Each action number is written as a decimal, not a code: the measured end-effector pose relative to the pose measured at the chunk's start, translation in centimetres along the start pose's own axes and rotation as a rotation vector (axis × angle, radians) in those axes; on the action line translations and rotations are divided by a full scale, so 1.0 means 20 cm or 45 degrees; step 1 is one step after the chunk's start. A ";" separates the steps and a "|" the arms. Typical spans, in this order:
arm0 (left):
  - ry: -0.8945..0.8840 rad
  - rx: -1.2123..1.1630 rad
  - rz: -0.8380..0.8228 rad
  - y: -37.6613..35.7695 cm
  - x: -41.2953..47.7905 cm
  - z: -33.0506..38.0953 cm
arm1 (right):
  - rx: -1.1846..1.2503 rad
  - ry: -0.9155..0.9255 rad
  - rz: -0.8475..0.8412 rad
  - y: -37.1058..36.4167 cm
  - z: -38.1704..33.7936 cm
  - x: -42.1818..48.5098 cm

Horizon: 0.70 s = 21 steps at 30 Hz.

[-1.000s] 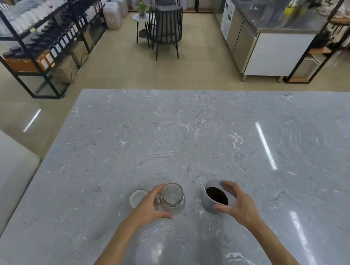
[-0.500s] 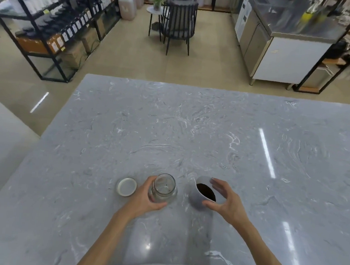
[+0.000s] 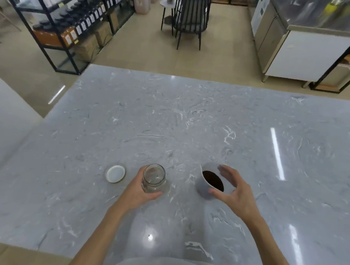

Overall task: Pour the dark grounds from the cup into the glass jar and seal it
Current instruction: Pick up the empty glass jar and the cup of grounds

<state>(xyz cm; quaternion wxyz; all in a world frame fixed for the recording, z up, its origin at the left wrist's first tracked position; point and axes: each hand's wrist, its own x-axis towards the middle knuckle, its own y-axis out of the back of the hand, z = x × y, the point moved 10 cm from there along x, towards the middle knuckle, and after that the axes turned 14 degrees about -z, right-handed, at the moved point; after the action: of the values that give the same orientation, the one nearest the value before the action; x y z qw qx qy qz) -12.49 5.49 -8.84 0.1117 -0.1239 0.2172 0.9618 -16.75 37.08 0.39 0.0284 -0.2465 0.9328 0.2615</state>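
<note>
1. Grey marbled stone is filling most of the view as the counter [image 3: 191, 117], with black storage racks [image 3: 59, 20] standing on the beige floor at 11 o'clock and a dark chair [image 3: 191, 17] at 12.
2. Sitting upright near the counter's 6 o'clock edge, the glass jar [image 3: 154, 178] is showing an open mouth (it looks empty).
3. Wrapping the jar from the near-left side, the left hand [image 3: 140, 192] is making a closed grip, thumb across the jar's near wall.
4. Lying flat and untouched at the jar's 9 o'clock, just beside it, is the white lid [image 3: 115, 173].
5. Tilting slightly, the cup [image 3: 206, 188] is sitting at the jar's 3 o'clock, apart from it, with dark grounds [image 3: 212, 180] inside.
6. Curling around the cup, the right hand [image 3: 236, 193] is forming a half-open grip, thumb on the near wall and fingers [image 3: 226, 173] over the far rim; whether the cup is lifted off the stone I cannot tell.
</note>
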 end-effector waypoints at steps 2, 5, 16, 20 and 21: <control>0.004 0.015 0.002 -0.01 0.01 0.02 | -0.054 0.036 -0.031 0.08 -0.04 -0.03; 0.007 0.050 -0.056 -0.05 0.04 0.08 | -0.108 0.002 -0.035 0.19 -0.06 -0.05; -0.142 0.124 -0.312 -0.30 0.09 0.51 | -0.089 -0.073 -0.068 0.38 -0.07 -0.11; -0.251 0.128 -0.324 -0.28 0.09 0.75 | -0.084 0.018 -0.148 0.45 -0.26 -0.08; -0.278 0.117 -0.312 -0.27 0.09 0.81 | -0.111 0.053 -0.172 0.48 -0.32 -0.07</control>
<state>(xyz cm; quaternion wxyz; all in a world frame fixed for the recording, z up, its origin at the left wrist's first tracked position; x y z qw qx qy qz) -15.74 17.69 2.70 0.2566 -0.0392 0.2307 0.9378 -19.53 41.62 10.74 0.0160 -0.3153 0.9021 0.2942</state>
